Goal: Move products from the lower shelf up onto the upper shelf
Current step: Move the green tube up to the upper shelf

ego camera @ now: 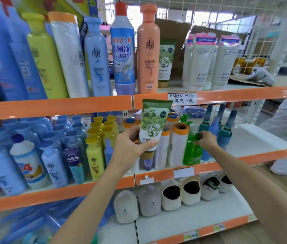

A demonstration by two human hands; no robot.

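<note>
Retail shelving with orange edge strips carries toiletries on several tiers. The left hand [130, 145] grips a green tube [152, 125] by its lower body, cap down, raised level with the upper shelf [227, 95] edge, presumably to join the matching tube [165, 62] there. The right hand [207, 140] pinches the pump of a green bottle [192, 152] on the lower shelf [262, 155]; grip firmness is unclear.

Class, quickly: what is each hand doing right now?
Left hand: closed around the green Sivia tube.
Right hand: pinching the green pump bottle at its pump top.
</note>
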